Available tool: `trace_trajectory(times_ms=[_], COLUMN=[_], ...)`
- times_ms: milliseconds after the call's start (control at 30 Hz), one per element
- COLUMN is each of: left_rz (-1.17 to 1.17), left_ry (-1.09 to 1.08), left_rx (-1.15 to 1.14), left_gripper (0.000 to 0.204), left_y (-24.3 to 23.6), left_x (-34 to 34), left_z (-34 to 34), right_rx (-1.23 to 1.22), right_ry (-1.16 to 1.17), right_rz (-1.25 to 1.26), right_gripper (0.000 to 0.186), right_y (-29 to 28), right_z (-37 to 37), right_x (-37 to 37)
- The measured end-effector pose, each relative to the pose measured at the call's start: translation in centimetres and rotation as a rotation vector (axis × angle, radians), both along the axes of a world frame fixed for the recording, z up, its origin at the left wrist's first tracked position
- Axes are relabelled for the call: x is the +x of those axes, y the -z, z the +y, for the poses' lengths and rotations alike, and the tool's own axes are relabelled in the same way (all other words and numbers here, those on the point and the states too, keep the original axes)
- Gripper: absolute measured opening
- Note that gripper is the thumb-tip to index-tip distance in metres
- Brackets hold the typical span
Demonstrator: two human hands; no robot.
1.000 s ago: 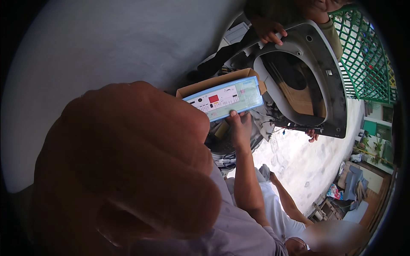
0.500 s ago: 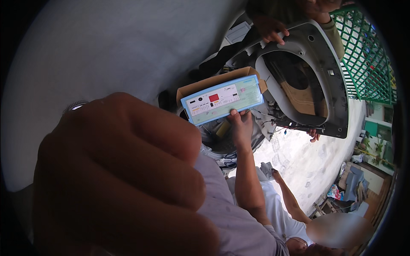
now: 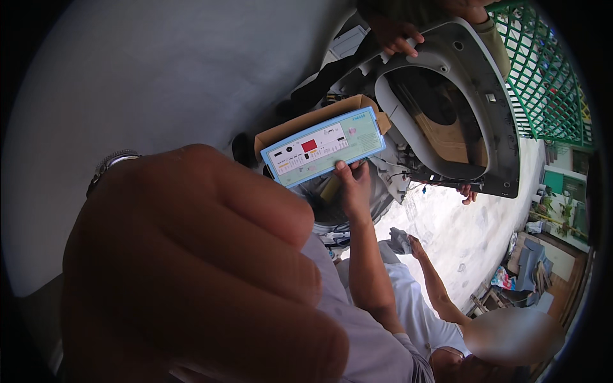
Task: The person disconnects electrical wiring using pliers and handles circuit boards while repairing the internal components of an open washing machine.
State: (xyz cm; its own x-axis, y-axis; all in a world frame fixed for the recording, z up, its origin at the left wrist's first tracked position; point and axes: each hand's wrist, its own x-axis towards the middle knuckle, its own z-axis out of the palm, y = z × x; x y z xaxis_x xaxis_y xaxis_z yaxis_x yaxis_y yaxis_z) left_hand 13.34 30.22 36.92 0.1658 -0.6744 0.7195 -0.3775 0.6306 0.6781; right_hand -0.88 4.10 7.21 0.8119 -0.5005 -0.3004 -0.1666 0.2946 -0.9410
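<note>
My left hand fills the left foreground close to the camera, its fingers curled. Whatever lies inside them is hidden. A metal-banded watch shows behind its wrist. With my right hand I grip the lower edge of a long cardboard box, thumb on the printed face. The box is light blue and green with a white printed panel and a red square; its brown flaps stand open. Beneath it, partly hidden, is a round grey tub-like machine part with wires beside it.
Another person's hand holds a grey panel with a large oval opening. Below right, a co-worker in a white shirt holds a grey cloth. Green lattice fencing stands at the right, with piled boards farther down.
The box and my right hand sit slightly further left and up in view, as does the panel. My left hand appears lower and further right, showing more of the watch.
</note>
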Motion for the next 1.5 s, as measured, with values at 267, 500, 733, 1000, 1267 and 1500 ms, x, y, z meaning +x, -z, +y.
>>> trace_trajectory(times_ms=[267,500,733,1000,1267,1500], left_rz=[0.19,0.294,1.072,0.988,0.977,1.324], left_ry=[0.047,-0.299,0.111,0.456,0.246,-0.354], left_rx=[0.329,1.033,1.238,1.404,1.585,1.573], left_gripper=[0.025,0.098,0.082,0.075,0.061,0.05], left_y=[5.0,30.4,32.3,36.1,47.6,58.5], left_x=[3.1,4.4,-1.5,-1.1,-5.0,-9.6], left_z=[-3.5,-7.1,-8.6,-9.3,-15.8,-22.4], right_rx=[-0.013,-0.036,0.01,-0.096,-0.357,-1.003], right_ry=[-0.014,-0.135,-0.277,-0.113,0.061,-0.138], right_rz=[0.017,-0.022,0.132,0.061,0.334,0.454], right_gripper=[0.045,0.048,0.044,0.031,0.022,0.036], right_y=[-0.1,0.5,2.7,5.7,8.6,10.5], right_z=[-0.6,-2.1,-5.3,-7.7,-5.9,-2.4], right_x=[-0.5,-2.0,-6.5,-14.7,-19.4,-25.0])
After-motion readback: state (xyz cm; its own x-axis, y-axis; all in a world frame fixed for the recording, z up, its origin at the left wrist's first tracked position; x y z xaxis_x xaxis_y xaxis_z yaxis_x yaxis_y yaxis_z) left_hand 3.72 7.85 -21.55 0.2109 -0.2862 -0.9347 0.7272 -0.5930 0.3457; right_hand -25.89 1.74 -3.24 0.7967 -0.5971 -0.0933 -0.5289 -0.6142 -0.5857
